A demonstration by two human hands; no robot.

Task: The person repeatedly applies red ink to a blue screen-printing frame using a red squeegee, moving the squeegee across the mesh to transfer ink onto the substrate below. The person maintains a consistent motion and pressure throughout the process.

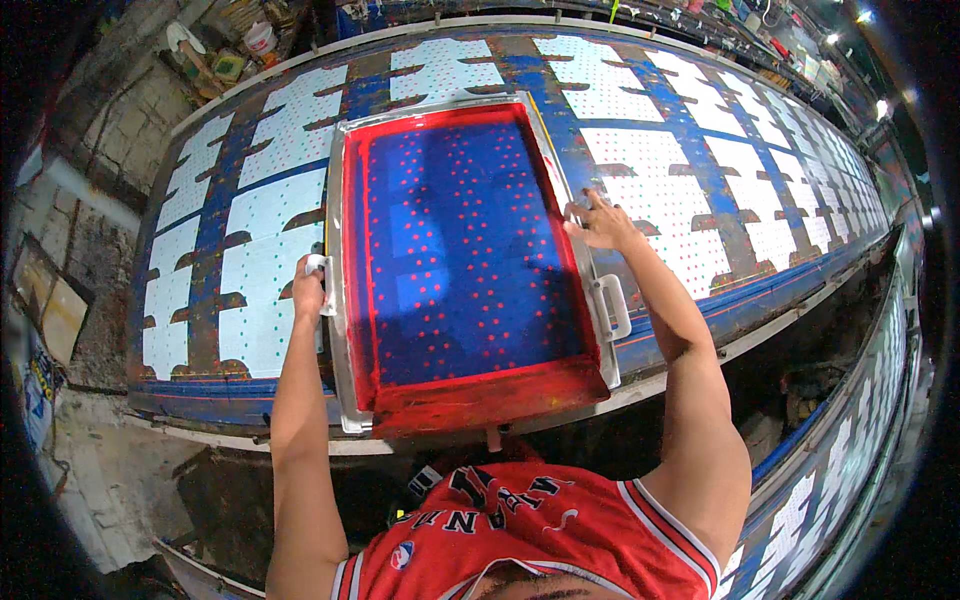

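A silk-screen printing frame with a blue mesh dotted in red lies over the long table in front of me. Red ink borders the mesh, and a thick band of red ink sits at its near end. My left hand is closed round the white handle on the frame's left side. At the right rim, my right hand has its fingers apart, the fingertips at or just beside the frame edge. Below that hand, the white right handle is free.
White cut fabric pieces printed with small coloured dots lie in rows along the blue and brown print table. A second table with similar pieces runs at the lower right. Beyond the far left edge stands a white bucket.
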